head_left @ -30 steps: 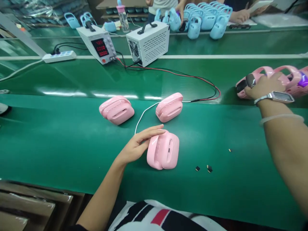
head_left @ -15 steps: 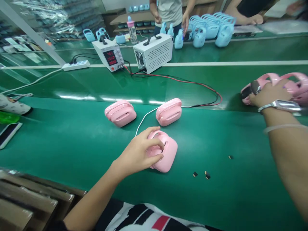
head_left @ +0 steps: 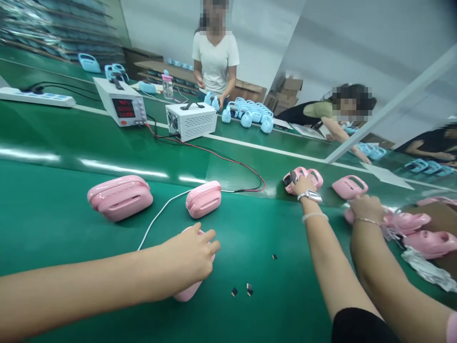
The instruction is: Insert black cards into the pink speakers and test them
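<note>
My left hand (head_left: 191, 257) is over a pink handled case (head_left: 188, 291) on the green mat. Its fingers are spread and loosely bent, reaching the case's right edge; the thumb is hidden, as is most of the case. My right hand (head_left: 303, 184), wearing a silver watch, reaches far forward and is closed around a pink handled device (head_left: 287, 184) with a dark front. A second pink device (head_left: 315, 177) is close behind it. Two more pink cases, one at left (head_left: 123, 199) and one at centre (head_left: 204, 200), stand with their slotted sides facing me.
Several small black cards (head_left: 249, 288) lie at front centre. Another person's hand (head_left: 367, 209) touches a pink device at right, near a box (head_left: 442, 219) of more. A power supply (head_left: 124, 107), a white metal unit (head_left: 193, 121) and a red-black cable (head_left: 246, 166) are behind.
My view has swung right and up, bringing co-workers and the pink devices at right into sight. My left hand's fingers have moved off the slot toward the case's right edge. My right hand stays on its device.
</note>
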`<control>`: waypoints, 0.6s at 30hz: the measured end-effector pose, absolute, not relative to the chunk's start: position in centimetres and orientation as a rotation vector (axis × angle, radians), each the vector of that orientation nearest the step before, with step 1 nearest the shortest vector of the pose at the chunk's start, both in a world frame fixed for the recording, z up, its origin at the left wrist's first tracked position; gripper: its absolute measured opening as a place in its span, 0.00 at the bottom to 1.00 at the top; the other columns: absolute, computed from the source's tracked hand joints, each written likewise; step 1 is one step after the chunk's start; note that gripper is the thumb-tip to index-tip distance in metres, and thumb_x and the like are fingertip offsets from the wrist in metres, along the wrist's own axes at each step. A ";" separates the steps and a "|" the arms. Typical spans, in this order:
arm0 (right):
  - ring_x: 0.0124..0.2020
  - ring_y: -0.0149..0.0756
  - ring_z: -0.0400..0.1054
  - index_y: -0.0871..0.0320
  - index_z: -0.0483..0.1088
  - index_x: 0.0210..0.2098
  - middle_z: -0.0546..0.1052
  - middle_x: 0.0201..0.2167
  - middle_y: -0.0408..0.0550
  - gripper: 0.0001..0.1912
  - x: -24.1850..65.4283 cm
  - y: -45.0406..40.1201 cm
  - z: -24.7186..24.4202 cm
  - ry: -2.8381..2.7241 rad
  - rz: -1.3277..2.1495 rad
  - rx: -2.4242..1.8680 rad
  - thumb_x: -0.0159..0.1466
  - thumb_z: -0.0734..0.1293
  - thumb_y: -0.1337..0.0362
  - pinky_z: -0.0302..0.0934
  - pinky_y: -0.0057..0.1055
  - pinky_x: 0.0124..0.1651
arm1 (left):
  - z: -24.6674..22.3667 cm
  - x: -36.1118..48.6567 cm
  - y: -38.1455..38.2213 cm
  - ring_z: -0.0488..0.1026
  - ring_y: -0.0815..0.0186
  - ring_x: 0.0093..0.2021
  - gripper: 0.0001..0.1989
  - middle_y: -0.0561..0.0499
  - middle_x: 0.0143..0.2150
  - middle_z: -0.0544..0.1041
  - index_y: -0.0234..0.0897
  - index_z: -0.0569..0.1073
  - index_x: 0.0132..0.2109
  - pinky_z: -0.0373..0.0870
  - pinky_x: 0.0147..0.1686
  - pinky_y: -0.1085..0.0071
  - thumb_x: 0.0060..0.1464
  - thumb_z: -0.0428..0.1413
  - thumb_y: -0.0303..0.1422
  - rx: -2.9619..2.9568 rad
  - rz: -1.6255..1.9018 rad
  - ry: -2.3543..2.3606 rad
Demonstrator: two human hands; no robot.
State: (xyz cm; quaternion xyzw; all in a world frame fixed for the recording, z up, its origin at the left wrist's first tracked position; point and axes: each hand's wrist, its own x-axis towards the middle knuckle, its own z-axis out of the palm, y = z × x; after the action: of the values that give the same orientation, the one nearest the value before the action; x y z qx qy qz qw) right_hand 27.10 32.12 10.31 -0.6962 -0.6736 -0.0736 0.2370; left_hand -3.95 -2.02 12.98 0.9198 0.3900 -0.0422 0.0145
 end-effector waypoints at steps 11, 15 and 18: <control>0.58 0.51 0.60 0.60 0.71 0.45 0.68 0.56 0.58 0.15 25.0 29.1 13.6 -1.773 0.075 -1.883 0.62 0.69 0.59 0.54 0.53 0.60 | 18.9 -5.8 -3.7 0.73 0.66 0.30 0.11 0.51 0.31 0.79 0.39 0.77 0.35 0.63 0.28 0.70 0.61 0.51 0.29 2.622 0.546 1.184; 0.56 0.53 0.64 0.60 0.71 0.48 0.71 0.53 0.62 0.21 20.4 23.3 15.5 -1.905 0.298 -1.605 0.62 0.66 0.53 0.60 0.48 0.54 | 18.8 -6.8 -3.5 0.74 0.69 0.28 0.07 0.54 0.28 0.79 0.38 0.76 0.30 0.68 0.30 0.74 0.55 0.60 0.34 1.998 1.329 1.320; 0.34 0.38 0.74 0.53 0.71 0.52 0.78 0.41 0.49 0.25 16.2 15.2 16.0 -2.191 0.911 -1.042 0.65 0.60 0.44 0.68 0.38 0.41 | 18.1 -6.2 -2.3 0.70 0.72 0.24 0.09 0.55 0.23 0.75 0.34 0.75 0.26 0.64 0.25 0.76 0.50 0.64 0.33 1.666 1.547 1.351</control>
State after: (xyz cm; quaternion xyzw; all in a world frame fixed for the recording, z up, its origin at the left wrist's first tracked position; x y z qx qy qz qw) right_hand 16.25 15.17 16.03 -0.3869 -0.8137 0.3382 0.2717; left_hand -6.17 -2.30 18.07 0.6107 0.4950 0.5670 0.2459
